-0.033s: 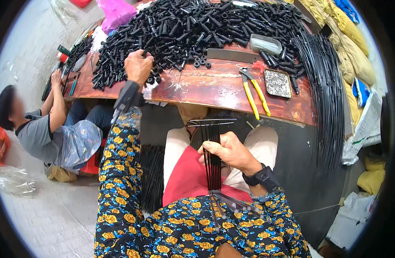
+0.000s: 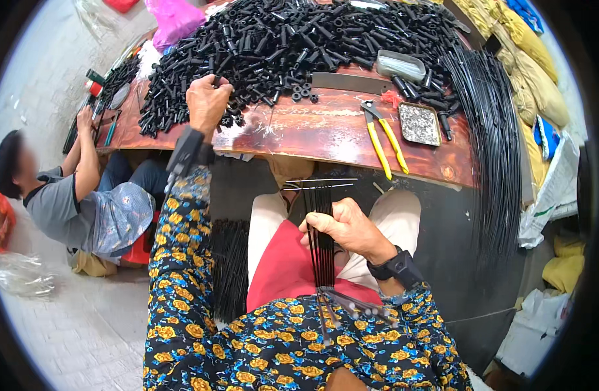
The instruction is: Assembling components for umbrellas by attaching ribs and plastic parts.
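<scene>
On the near edge of a heap of black tubular parts (image 2: 280,39), my left hand (image 2: 207,104) is closed, its fingertips pinching one black tubular part (image 2: 216,81). Held low over my lap, my right hand (image 2: 351,228) grips a bundle of thin black rods (image 2: 322,254). The rods hang upright, and their lower ends fan out with pale greyish tips against my flowered smock. Across the bundle's top lie two thin silvery rods (image 2: 322,184). The fingers behind the bundle are partly hidden.
On the red-brown table (image 2: 299,133) are yellow-handled pliers (image 2: 385,143), a tin of small bits (image 2: 419,124), a clear box (image 2: 402,66) and a flat metal bar (image 2: 351,83). Long black rods (image 2: 492,150) overhang the right edge. A co-worker (image 2: 84,202) sits at left.
</scene>
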Motion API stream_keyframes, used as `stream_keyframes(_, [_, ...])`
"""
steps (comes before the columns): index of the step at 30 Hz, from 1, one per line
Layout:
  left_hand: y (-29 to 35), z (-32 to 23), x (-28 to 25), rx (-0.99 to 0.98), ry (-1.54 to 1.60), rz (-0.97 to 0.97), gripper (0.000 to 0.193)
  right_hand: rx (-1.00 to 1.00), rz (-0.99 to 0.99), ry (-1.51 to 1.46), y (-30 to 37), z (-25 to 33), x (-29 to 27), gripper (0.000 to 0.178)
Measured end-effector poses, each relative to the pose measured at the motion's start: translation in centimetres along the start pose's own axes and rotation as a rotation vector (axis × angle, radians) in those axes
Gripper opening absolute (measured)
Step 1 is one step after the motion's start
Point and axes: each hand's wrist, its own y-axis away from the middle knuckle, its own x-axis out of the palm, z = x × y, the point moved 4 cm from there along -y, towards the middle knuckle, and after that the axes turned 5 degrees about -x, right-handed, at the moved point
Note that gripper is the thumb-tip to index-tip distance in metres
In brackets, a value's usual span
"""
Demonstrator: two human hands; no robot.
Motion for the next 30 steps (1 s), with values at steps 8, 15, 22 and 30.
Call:
stream_keyframes(8, [9.4,-1.0,4.7,0.064,0.199,0.39,0.014,-0.07,0.013,0.107,0.3,0.6,0.5,0.039])
stream_keyframes(15, [11.0,-1.3,5.1,-0.006,0.454,0.391,0.009,-0.029,0.017,0.001,0.5,0.7,0.5,0.031])
stream_keyframes(22, [18.4,-5.0,3.1,-0.537,1.154,0.678,0.026,-0.011,0.067,-0.055,-0.3,-0.5,-0.1,0.03])
stream_keyframes(30, [20.4,-4.1,3.1,-0.658,1.426,0.709,0.034,0.001,0.094,-0.118,-0.6,-0.7,0.0,0.03])
